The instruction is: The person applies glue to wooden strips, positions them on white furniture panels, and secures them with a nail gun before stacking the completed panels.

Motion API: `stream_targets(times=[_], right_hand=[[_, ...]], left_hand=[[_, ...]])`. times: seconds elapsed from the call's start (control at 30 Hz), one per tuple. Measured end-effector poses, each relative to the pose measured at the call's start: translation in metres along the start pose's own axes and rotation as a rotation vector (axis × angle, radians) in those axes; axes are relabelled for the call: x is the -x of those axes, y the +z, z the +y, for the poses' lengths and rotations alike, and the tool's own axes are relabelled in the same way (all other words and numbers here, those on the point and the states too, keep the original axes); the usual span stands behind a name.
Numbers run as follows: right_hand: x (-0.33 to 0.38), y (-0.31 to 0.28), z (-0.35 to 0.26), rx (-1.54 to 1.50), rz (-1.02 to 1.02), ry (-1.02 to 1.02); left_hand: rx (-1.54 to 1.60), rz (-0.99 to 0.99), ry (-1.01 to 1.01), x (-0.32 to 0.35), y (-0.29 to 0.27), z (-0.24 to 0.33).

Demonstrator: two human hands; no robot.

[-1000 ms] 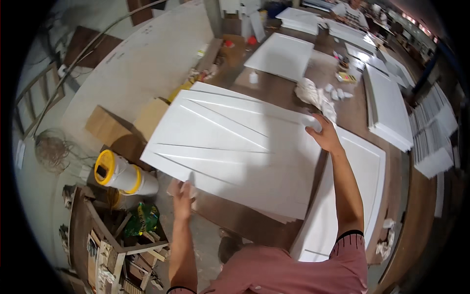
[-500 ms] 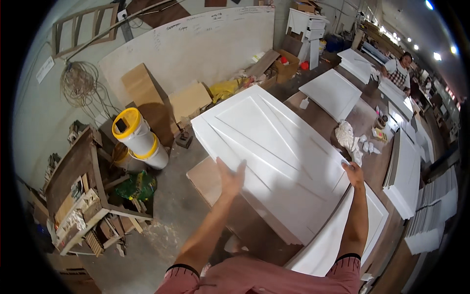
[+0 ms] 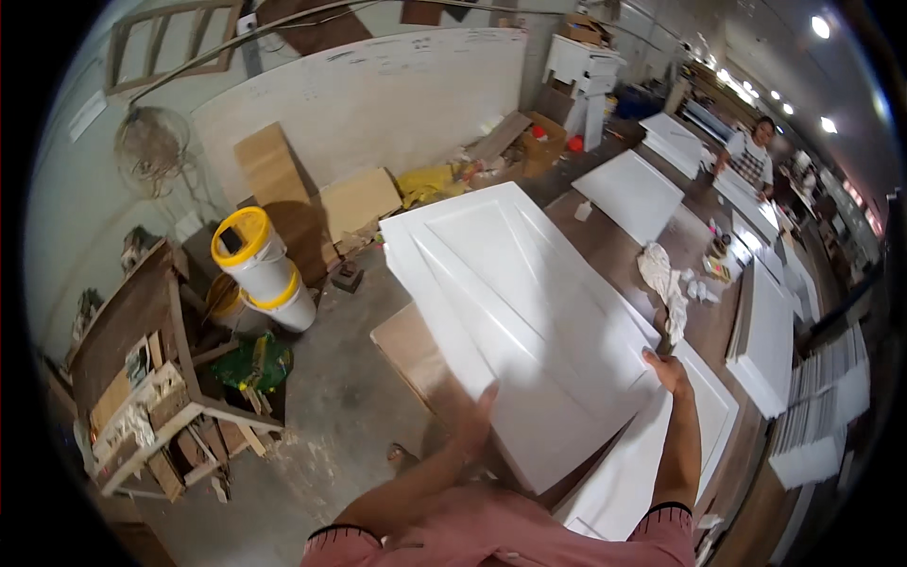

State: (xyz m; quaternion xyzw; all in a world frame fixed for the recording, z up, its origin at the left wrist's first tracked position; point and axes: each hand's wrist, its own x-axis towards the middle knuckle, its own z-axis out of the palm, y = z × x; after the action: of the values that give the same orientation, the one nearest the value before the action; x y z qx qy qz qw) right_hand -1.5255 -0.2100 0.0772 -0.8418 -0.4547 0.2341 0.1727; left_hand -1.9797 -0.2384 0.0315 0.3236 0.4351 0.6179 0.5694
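I carry a large white door panel (image 3: pixel 515 302) with raised moulding, held flat in front of me. My left hand (image 3: pixel 477 425) grips its near left edge. At the panel's near right edge my right hand (image 3: pixel 666 370) holds on, thumb on top. The panel hovers over a brown workbench (image 3: pixel 416 345), partly above a second white panel (image 3: pixel 661 454) that lies under my right arm.
Two white buckets with yellow rims (image 3: pixel 260 269) stand on the floor at left, beside a cluttered wooden rack (image 3: pixel 161 387). Rags (image 3: pixel 666 279) lie on the long bench. More white panels (image 3: pixel 635 194) stretch away to the right, where another person (image 3: pixel 751 151) stands.
My view has swung left and the panel has turned with me, its far end now pointing toward the wall. My left hand slid from the panel's face to its near edge.
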Motion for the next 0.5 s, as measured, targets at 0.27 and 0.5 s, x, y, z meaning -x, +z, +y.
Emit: stream_targets(times=[0.27,0.5], right_hand=[[0.153,0.042,-0.021,0.035,-0.276,0.054],[0.288,0.109,-0.088,-0.554,-0.525,0.168]], left_hand=[[-0.025,-0.200,-0.464,-0.021,-0.126,0.049],[-0.131,-0.321,-0.654,-0.076,-0.181,0.129]])
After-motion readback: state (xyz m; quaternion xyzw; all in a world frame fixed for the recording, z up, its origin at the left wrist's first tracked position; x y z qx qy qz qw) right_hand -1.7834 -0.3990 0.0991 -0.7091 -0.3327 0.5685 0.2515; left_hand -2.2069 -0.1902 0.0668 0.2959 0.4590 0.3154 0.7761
